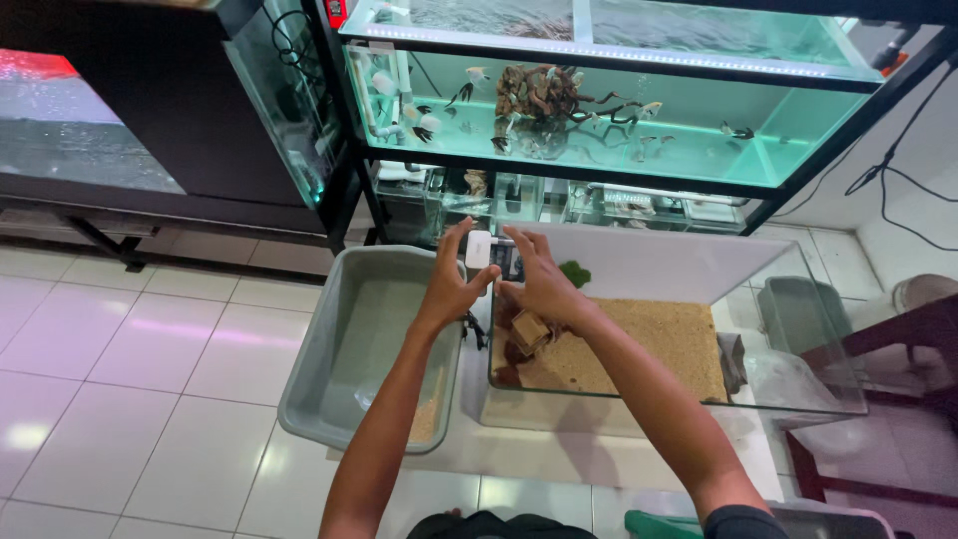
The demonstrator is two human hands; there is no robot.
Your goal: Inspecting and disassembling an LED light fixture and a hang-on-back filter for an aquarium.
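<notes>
Both hands meet at the far left corner of the glass tank, fingers curled around a small white box-shaped device perched on the tank's rim. The left hand has its fingers partly closed on the device's left side, thumb reaching up toward it; the right hand cups it from the right, fingers spread a little and bent over a dark part just beside the white piece. The device stands with its long axis roughly upright, its flat white face turned toward the person; how it is fixed to the rim I cannot tell. Below the hands, inside the tank, a layer of pale sand covers the floor, with reddish-brown rocks or wood piled at the left end, a small tan block among them, and a tuft of green plant at the far wall. The tank's long axis runs left to right. Just left of it, touching or nearly so, sits a grey plastic tub, long axis running near to far, with a little sand and water gathered in its near end. Both rest on a white tiled floor. Beyond them a black metal rack carries a lit aquarium with fish and a tangle of driftwood, smaller tanks underneath. To the right stands another grey container; at the near edge a green object shows.
</notes>
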